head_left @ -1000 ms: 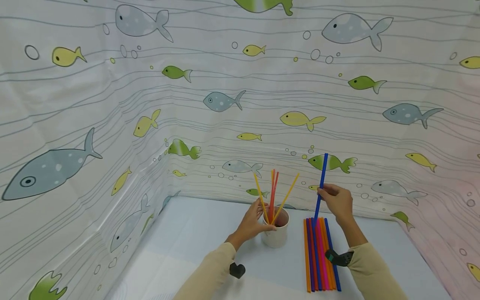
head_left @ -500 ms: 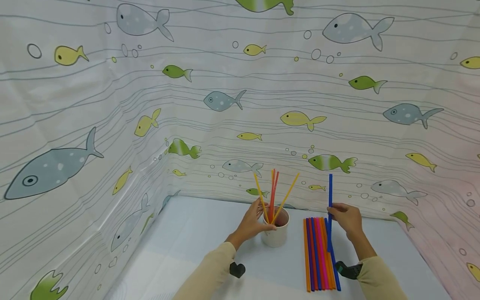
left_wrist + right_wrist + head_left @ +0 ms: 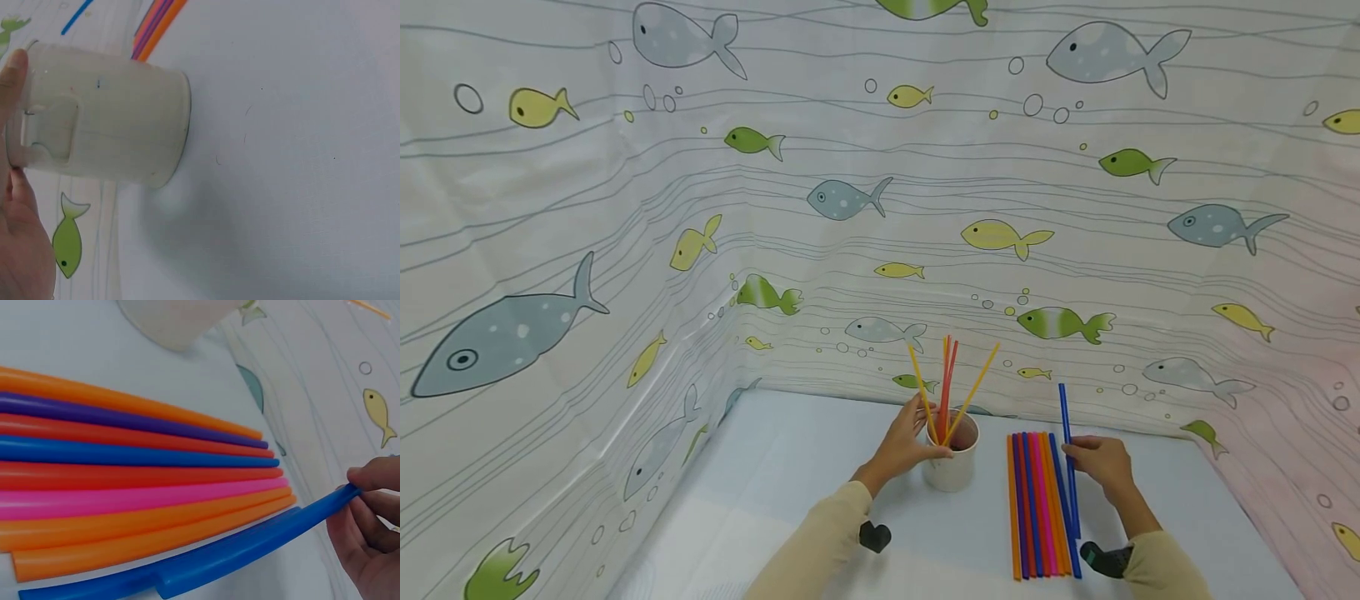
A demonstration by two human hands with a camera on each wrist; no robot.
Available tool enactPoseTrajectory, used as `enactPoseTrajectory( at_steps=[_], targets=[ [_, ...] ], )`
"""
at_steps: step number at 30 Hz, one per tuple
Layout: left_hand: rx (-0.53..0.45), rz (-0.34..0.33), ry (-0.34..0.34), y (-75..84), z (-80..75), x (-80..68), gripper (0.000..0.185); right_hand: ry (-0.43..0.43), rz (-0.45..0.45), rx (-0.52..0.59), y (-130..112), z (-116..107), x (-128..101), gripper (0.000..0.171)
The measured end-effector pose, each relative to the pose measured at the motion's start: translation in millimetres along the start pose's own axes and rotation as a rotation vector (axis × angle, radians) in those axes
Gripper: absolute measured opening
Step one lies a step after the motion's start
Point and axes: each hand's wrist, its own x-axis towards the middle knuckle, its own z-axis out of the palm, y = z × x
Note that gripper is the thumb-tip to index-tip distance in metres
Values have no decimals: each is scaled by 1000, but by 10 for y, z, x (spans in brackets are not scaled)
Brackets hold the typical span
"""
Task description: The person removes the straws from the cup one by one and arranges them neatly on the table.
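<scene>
My left hand (image 3: 898, 440) holds a white cup (image 3: 951, 472) by its rim, thumb on the near side and fingers on the far side. Several yellow and red straws (image 3: 977, 387) lean out of the cup. To its right my right hand (image 3: 1103, 467) pinches a blue straw (image 3: 250, 553) between thumb and fingers, its far end raised. The lower part of this straw overlaps another blue straw (image 3: 1061, 492) at the right end of a row. That row holds orange, purple, red, blue and pink straws (image 3: 1044, 508), lying side by side on the table.
The table (image 3: 760, 475) is covered in white. Behind it and along both sides rises a pale curtain (image 3: 850, 250) printed with fish and wavy lines. Each wrist wears a small dark device (image 3: 875, 537).
My right hand has moved right and down with the blue straw, from above the row to beside its right end, laying the straw lower. My left hand stays at the cup.
</scene>
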Motion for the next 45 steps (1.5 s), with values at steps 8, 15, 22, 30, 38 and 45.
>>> enactPoseTrajectory(
  at_steps=[8,15,22,30,38,45],
  targets=[
    [-7,9,1,12,3,-15,107,-33,49,-29,240,57,-56,48],
    [-17,11,3,21,-6,-12,106,-47,80,-44,327,109,-85,49],
    [-29,-3,-5,43,-13,-18,106,-40,85,-40,364,116,-122,48],
    [-25,2,-5,30,-12,-7,108,-39,93,-107,414,129,-128,43],
    [-28,15,-1,20,-11,-7,107,-27,62,-161,445,163,-128,42],
    [-22,15,1,23,-13,-1,106,-27,32,-190,433,197,-127,42]
  ],
)
